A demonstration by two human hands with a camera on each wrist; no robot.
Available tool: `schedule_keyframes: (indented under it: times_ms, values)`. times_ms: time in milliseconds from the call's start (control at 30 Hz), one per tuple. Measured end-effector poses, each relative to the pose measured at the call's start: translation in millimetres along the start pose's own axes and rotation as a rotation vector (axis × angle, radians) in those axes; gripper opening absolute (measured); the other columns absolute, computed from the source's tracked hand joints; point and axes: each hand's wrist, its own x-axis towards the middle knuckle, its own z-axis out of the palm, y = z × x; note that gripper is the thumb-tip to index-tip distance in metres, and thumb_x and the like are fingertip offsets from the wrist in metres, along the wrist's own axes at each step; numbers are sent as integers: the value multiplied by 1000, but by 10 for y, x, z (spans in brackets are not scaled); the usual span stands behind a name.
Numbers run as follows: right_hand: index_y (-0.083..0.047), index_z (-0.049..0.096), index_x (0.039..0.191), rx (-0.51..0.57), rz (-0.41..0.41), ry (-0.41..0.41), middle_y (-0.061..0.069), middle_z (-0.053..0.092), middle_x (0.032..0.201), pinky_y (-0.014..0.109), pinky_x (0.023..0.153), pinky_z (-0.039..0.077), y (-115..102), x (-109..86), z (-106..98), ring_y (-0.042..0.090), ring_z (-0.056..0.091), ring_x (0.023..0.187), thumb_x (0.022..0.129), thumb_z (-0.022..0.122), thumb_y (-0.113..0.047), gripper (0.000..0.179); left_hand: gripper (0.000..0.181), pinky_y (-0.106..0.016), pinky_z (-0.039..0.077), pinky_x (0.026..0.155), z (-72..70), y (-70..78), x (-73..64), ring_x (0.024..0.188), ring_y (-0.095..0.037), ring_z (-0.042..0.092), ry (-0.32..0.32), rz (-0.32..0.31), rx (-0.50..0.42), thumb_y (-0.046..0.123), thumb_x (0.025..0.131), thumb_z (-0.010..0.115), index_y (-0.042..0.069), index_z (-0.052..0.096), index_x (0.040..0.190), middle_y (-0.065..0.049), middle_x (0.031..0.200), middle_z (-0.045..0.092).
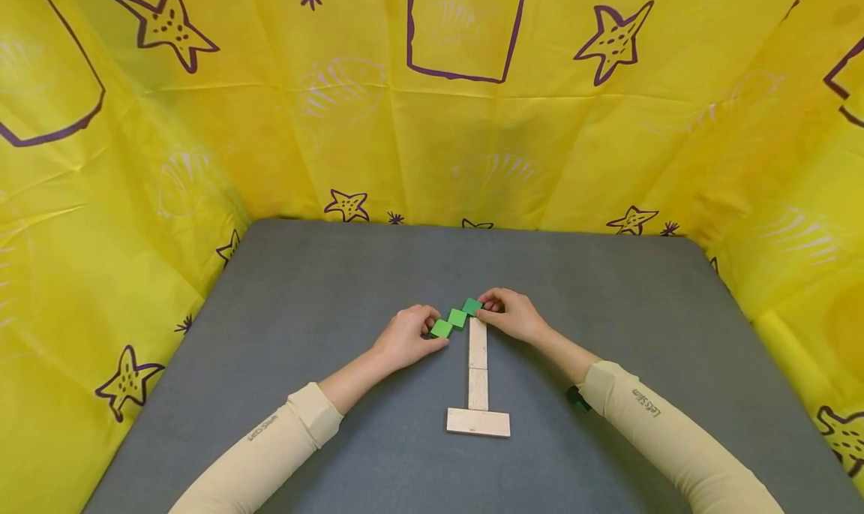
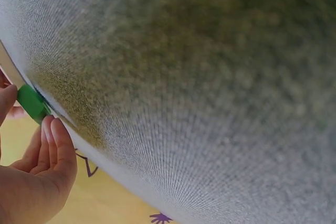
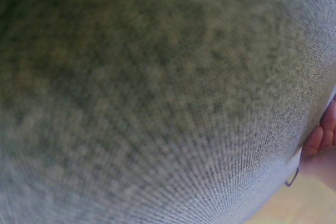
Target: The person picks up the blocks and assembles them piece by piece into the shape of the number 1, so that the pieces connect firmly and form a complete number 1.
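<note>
Three green blocks run in a diagonal row, touching near their corners: a lower-left block [image 1: 442, 329], a middle block [image 1: 457, 318] and an upper-right block [image 1: 472, 307]. My left hand [image 1: 405, 338] pinches the lower-left block between thumb and fingers. The upper-right block is pinched by my right hand [image 1: 511, 314], just above the top end of a long wooden plank [image 1: 478, 343]. In the left wrist view, fingers [image 2: 64, 145] touch a green block [image 2: 32, 103]. Only part of the hand [image 3: 324, 145] shows in the right wrist view; its block is hidden there.
Below the long plank, a shorter wooden plank [image 1: 478, 389] continues the line down to a crosswise wooden plank [image 1: 478, 422]. A dark object [image 1: 577, 399] lies partly under the right sleeve. Yellow patterned cloth [image 1: 432, 139] surrounds the grey table [image 1: 304, 274].
</note>
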Motion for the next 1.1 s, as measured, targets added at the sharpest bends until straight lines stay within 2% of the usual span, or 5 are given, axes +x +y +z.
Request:
schedule_keyframes:
  times_ms: [1100]
  values:
    - [-7, 69, 106, 12, -4, 2, 0, 63, 88, 32, 74, 45, 12, -2, -4, 15, 56, 80, 88, 72, -22, 24, 37, -31, 48, 71, 51, -32, 33, 79, -14, 56, 16, -1, 22, 23, 81, 81, 3, 66, 110, -4, 88, 61]
